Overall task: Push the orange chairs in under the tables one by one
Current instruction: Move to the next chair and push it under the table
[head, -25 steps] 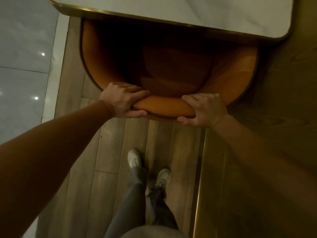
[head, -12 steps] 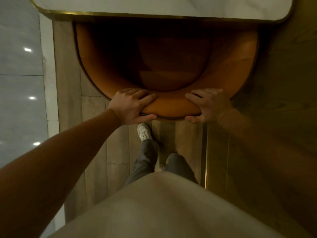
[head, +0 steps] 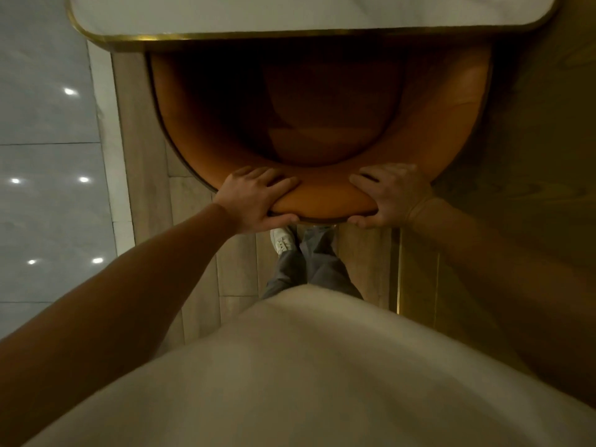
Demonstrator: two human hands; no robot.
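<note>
The table (head: 290, 14) spanned the top of the frame, its near edge over the front of the chair (head: 322, 124) at centre. The left hand (head: 258, 201) and right hand (head: 393, 195) sat apart on the chair's back rim, with a shoe (head: 283, 240) just below it.

One head-worn wide-angle view looks steeply down from above the person's chest, close over both forearms. It faces forward: the table (head: 258, 36) lies beyond the left hand (head: 258, 198) and right hand (head: 392, 195), the orange chair (head: 322, 201) spans between them, and a white shoe (head: 283, 239) sits just behind.
</note>
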